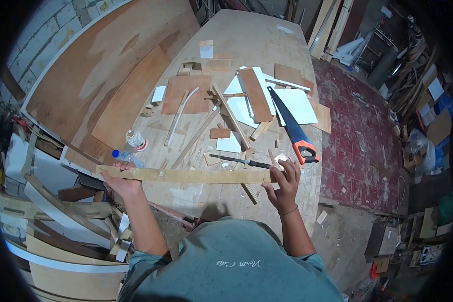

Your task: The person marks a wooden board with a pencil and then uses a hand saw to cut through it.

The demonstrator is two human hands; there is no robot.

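A long, flat wooden strip point(201, 175) spans the near end of the workbench, held level between my two hands. My left hand point(122, 185) is wrapped round its left end, with the thumb along the near side. At the other end, my right hand point(285, 187) pinches the strip between thumb and fingers. Just beyond the strip lies a long, dark, narrow tool point(241, 161), perhaps a file, its tip pointing left. A handsaw point(292, 123) with an orange and black handle rests on the right side of the bench.
Wood offcuts and white panels point(298, 106) cover the middle of the workbench point(251, 30). Two plastic bottles point(136, 141) are at its left edge. A large plywood sheet point(105, 60) leans along the left. Curved wooden pieces point(60, 209) crowd the lower left. Red flooring point(352, 131) lies right.
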